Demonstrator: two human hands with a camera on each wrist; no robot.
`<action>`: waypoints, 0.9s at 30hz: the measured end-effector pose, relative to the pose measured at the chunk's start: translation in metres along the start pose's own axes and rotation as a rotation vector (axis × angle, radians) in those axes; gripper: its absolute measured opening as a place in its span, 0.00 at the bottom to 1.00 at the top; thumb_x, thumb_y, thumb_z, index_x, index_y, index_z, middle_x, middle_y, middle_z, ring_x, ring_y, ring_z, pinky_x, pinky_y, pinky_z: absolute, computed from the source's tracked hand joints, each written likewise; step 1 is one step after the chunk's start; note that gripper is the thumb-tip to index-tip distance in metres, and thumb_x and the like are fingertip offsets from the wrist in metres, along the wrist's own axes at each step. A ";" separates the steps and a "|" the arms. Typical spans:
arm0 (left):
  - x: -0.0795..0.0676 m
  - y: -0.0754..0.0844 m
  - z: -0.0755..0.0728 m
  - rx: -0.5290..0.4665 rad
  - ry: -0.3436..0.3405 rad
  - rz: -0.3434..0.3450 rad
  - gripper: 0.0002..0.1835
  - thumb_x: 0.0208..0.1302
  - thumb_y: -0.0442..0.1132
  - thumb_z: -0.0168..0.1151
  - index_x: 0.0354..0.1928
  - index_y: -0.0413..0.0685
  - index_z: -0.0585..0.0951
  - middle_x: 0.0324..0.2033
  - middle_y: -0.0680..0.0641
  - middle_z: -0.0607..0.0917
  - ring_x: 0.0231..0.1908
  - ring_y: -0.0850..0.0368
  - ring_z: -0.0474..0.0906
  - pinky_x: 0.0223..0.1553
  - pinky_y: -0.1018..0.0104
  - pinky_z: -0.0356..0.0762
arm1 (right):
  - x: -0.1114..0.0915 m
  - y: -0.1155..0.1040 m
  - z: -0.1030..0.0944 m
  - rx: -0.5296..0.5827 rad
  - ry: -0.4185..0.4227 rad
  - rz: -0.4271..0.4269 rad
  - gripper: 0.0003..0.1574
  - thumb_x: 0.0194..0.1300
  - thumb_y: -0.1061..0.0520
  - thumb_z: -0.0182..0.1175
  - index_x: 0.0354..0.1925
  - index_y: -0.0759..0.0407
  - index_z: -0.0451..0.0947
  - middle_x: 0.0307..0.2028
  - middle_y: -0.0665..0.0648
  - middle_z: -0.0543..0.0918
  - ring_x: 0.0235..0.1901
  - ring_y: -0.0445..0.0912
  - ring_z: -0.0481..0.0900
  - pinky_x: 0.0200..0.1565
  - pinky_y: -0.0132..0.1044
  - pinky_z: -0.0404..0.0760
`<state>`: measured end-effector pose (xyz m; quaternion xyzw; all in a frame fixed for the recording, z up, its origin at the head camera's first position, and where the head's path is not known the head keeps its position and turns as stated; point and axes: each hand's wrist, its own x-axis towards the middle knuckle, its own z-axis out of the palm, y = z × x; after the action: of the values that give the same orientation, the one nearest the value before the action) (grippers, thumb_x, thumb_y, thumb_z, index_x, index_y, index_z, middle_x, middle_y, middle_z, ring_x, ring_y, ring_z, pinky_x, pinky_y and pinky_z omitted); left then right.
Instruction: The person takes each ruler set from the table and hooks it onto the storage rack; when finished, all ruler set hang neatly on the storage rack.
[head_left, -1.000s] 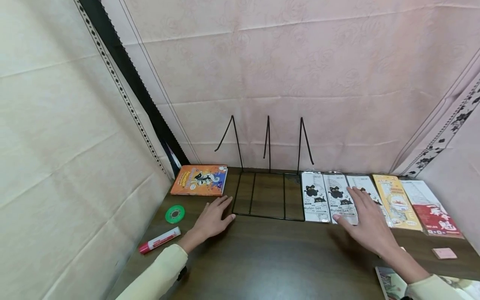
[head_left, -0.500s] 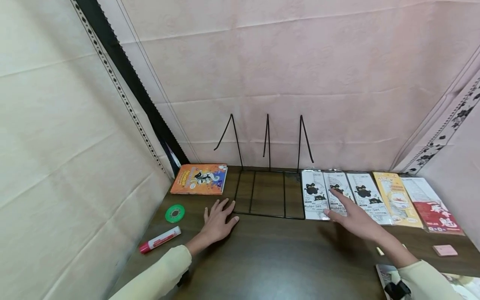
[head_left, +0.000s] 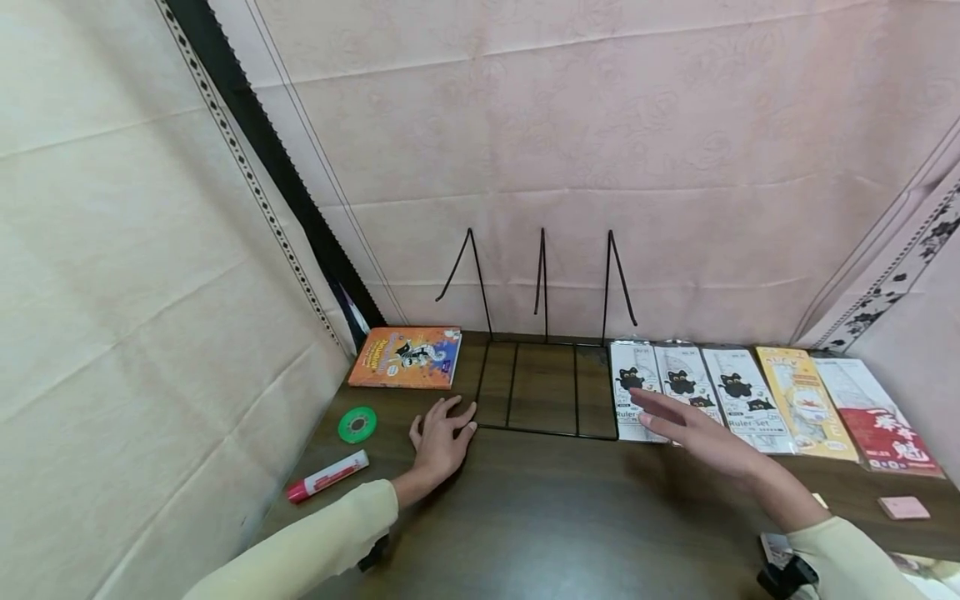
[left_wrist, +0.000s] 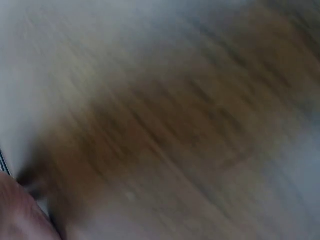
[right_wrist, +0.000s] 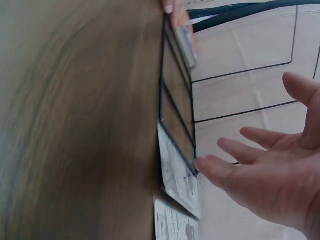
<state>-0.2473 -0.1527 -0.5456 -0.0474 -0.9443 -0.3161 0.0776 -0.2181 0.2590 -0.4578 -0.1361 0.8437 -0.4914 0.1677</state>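
Note:
A black wire rack [head_left: 546,433] with three upright bent prongs stands at the back of the table. My left hand [head_left: 438,442] rests at its front left corner, fingers spread and slightly bent, fingertips right at the wire. In the left wrist view only a blurred bit of that hand [left_wrist: 22,215] shows. My right hand [head_left: 697,433] hovers over the first ruler set [head_left: 632,417], fingers loosely extended and holding nothing. The right wrist view shows this hand [right_wrist: 270,175] with its fingers apart. A second ruler set [head_left: 681,382] and a third [head_left: 742,400] lie alongside.
An orange book [head_left: 405,358] lies left of the rack. Below it are a green tape roll [head_left: 357,425] and a glue stick [head_left: 327,477]. To the right lie a yellow packet [head_left: 808,408], a red-and-white packet [head_left: 888,421] and a pink block [head_left: 903,507]. Cloth walls [head_left: 675,125] enclose the table.
My right hand has moved left, from over the second and third ruler sets to the first, uncovering the third. The left hand has shifted slightly at the rack's corner.

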 end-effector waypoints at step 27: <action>-0.002 -0.002 0.005 0.037 0.077 0.018 0.20 0.66 0.49 0.60 0.60 0.62 0.79 0.68 0.51 0.71 0.73 0.45 0.58 0.63 0.24 0.34 | 0.050 0.030 -0.035 0.107 0.397 0.158 0.38 0.68 0.44 0.57 0.70 0.57 0.61 0.60 0.67 0.73 0.57 0.58 0.77 0.52 0.46 0.82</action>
<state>-0.2461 -0.1515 -0.5509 -0.0423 -0.9458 -0.2996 0.1176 -0.2795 0.2813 -0.4754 0.0388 0.8410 -0.5379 0.0431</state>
